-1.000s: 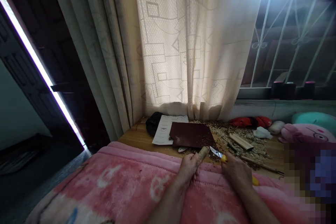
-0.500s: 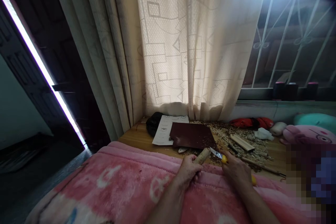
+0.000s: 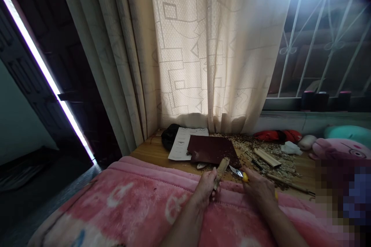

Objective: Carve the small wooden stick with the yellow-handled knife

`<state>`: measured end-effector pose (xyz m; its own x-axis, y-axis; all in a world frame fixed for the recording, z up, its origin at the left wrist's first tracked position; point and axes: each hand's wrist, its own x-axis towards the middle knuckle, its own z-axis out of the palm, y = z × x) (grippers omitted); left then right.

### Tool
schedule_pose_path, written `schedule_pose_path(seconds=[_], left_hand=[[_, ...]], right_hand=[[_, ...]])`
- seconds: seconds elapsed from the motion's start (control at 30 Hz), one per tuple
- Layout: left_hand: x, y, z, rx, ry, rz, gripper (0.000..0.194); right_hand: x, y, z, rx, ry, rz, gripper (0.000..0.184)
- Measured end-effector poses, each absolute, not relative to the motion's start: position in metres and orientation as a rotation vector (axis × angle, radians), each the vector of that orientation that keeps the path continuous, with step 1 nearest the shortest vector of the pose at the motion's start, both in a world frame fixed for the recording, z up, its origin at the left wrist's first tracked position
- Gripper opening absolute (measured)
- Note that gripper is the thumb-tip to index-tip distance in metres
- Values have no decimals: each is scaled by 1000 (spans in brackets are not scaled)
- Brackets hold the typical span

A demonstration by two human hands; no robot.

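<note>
My left hand point(image 3: 207, 185) is closed around a short piece of wood point(image 3: 222, 169), whose far end points up and away over the table edge. My right hand point(image 3: 259, 187) grips a yellow-handled utility knife point(image 3: 245, 176). Its bare blade points left toward the wood, and a small gap seems to lie between them. Beyond both hands lies a dark maroon board point(image 3: 213, 148) sprinkled with shavings. A pink patterned blanket point(image 3: 139, 200) spreads under my forearms.
Wood shavings point(image 3: 246, 144) litter the wooden table around a pale wood strip point(image 3: 267, 157) and a thin stick point(image 3: 290, 183). White paper point(image 3: 179, 144) and a black bag point(image 3: 169, 137) sit left of the board. Red cloth point(image 3: 278, 135) and a pink plush toy point(image 3: 339, 147) are at right.
My left hand has turned the piece of wood more upright and shifted it slightly left. The right hand has moved a little left and down with the knife.
</note>
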<state>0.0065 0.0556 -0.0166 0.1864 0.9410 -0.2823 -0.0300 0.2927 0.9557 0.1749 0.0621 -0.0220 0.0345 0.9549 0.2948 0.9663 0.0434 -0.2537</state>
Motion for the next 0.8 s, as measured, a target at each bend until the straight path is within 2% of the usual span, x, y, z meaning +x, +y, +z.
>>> schedule_pose_path(seconds=[0.1,0.27,0.5,0.8], left_hand=[[6,56,-18,1052,1165,885,50],[7,55,-16,1065,1172,897,38],[9,54,-11,1117,1120,920,37],[8,54,-16,1175,938,860,39]], right_hand=[[176,62,-21,-1936,-1936,-26,30],[180,63,-15,-1740,-1916,-254,38],[179,67,-17,-1546,-2086,-279,53],[180,70,-25,-1429,-2067,-224,46]])
